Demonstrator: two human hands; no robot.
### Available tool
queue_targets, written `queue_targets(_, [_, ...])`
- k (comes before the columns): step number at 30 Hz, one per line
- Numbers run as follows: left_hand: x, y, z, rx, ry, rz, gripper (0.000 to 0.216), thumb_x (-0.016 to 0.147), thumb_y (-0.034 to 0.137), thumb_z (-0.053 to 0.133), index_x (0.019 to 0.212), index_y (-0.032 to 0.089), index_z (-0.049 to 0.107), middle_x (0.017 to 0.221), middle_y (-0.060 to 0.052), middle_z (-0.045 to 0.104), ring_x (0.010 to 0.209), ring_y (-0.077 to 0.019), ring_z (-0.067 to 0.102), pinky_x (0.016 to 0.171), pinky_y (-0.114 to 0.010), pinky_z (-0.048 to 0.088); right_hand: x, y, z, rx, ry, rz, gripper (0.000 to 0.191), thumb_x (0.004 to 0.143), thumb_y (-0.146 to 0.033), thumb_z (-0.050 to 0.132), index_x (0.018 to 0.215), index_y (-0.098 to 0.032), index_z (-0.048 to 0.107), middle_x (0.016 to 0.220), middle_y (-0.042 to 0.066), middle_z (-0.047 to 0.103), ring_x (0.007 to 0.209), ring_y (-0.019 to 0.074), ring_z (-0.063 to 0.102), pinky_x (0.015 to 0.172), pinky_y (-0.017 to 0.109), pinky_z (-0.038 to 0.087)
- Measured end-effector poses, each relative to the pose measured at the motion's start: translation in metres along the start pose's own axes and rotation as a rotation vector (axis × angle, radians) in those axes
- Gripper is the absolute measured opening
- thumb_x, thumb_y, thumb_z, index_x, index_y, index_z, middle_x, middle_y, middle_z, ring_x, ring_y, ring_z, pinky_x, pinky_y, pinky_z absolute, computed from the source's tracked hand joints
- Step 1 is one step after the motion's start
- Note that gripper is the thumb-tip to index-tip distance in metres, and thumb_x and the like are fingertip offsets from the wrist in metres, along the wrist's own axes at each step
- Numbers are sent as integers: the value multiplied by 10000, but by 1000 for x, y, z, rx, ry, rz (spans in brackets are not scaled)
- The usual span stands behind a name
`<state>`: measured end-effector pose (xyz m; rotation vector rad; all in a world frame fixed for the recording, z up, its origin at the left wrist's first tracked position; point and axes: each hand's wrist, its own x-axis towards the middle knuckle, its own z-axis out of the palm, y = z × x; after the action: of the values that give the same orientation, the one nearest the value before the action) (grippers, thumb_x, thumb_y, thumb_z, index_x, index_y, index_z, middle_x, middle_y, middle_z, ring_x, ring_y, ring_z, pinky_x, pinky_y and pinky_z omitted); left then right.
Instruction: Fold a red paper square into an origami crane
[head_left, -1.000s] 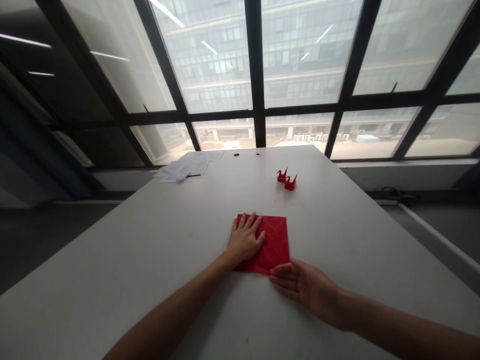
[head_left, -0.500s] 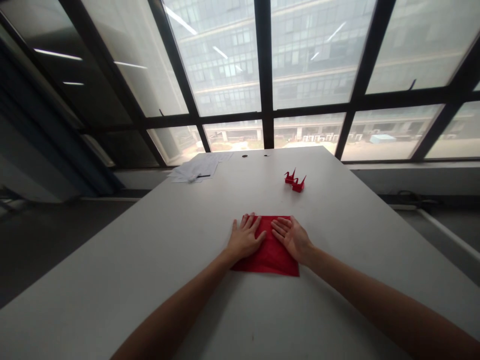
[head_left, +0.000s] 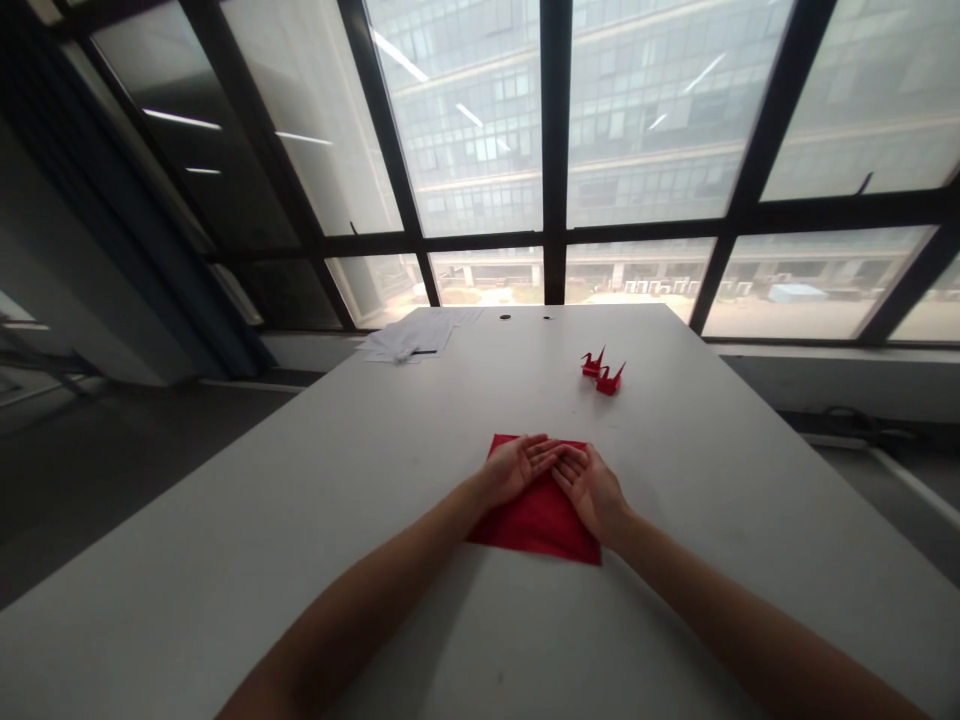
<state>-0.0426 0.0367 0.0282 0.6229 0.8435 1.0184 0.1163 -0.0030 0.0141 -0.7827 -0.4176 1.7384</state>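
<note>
White desk (head_left: 337,450), loose papers (head_left: 420,328) by its far left corner, apparently kept there out of my way. Before me lies a red sheet (head_left: 536,520), flat and well short of the desk's far edge. Looking nearly square, it shows no clear long axis; its far side runs roughly along the desk's far edge, its near right corner angled toward me. My left hand (head_left: 517,467) and right hand (head_left: 592,490) rest across its far half, probably to keep it flat; my grip is unclenched, fingers extended, fingertips meeting, nothing visibly clasped. Two red folded cranes (head_left: 609,382) stand beyond, toward the far right corner, perhaps set clear of my working space.
</note>
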Motion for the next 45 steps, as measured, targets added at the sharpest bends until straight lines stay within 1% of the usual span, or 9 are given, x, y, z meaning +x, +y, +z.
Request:
queue_targets(8, [-6, 62, -50, -95, 373, 212, 351, 1020, 284, 277, 1256, 109, 469, 1313, -196, 575, 1126, -182, 645, 996, -351, 520, 2, 3, -5, -43, -4, -17, 296, 989, -398, 384, 922, -211, 603, 1153, 107, 670, 1200, 198, 610, 1071, 368, 472])
queue_targets(12, [-32, 33, -19, -97, 211, 181, 375, 997, 341, 356, 1161, 90, 581, 1260, -190, 630, 1160, -237, 635, 1032, -393, 501, 3, 4, -5, -59, -8, -33, 294, 986, -405, 385, 921, -227, 609, 1108, 89, 687, 1184, 198, 621, 1076, 393, 475])
queue_targets(15, [-60, 2, -10, -58, -84, -102, 477, 999, 460, 366, 1177, 80, 593, 1309, -210, 606, 1223, -268, 597, 1072, -411, 468, 2, 3, -3, -52, 3, -26, 310, 991, -406, 369, 931, -224, 613, 1144, 93, 680, 1199, 196, 611, 1082, 384, 468])
queue_targets(23, [-111, 24, -63, 55, 327, -32, 316, 987, 297, 412, 1076, 64, 607, 1205, -232, 658, 1060, -249, 692, 963, -347, 551, -3, 2, 1, 0, 42, -5, 284, 990, -383, 392, 909, -213, 605, 1146, 104, 679, 1204, 205, 608, 1071, 380, 473])
queue_targets(26, [-119, 23, -49, -13, 377, 106, 269, 971, 235, 397, 1013, 96, 623, 1143, -185, 694, 1027, -232, 703, 956, -348, 557, -3, 2, 1, 24, 53, -8, 268, 990, -367, 400, 905, -219, 606, 1099, 90, 694, 1175, 200, 624, 1068, 383, 477])
queue_targets(29, [-127, 7, -29, -51, 186, -102, 344, 978, 326, 412, 1038, 78, 642, 1188, -206, 672, 1066, -269, 686, 963, -385, 554, -3, 1, 2, 31, 50, -9, 279, 996, -359, 396, 897, -214, 612, 1080, 89, 698, 1144, 189, 640, 1058, 363, 484])
queue_targets(35, [-142, 11, -31, 210, 451, 56, 193, 907, 194, 520, 1009, 96, 653, 1162, -183, 678, 964, -241, 703, 856, -349, 582, -4, 0, 4, 115, 91, 19, 300, 1008, -339, 399, 886, -194, 632, 988, 90, 716, 1019, 180, 688, 960, 313, 542])
queue_targets(39, [-119, 32, -11, 172, 348, 248, 176, 879, 148, 532, 988, 121, 668, 1116, -141, 690, 930, -220, 695, 820, -328, 581, -2, 2, 4, 127, 80, 6, 300, 1008, -331, 414, 889, -200, 656, 980, 85, 729, 987, 172, 692, 897, 282, 567])
queue_targets(45, [-14, 16, 38, -254, 189, 147, 99, 837, 117, 523, 847, 125, 621, 920, -116, 701, 844, -201, 701, 763, -292, 581, -3, 2, 3, 132, -46, -4, 327, 994, -368, 427, 895, -204, 692, 983, 71, 735, 966, 171, 686, 930, 295, 552])
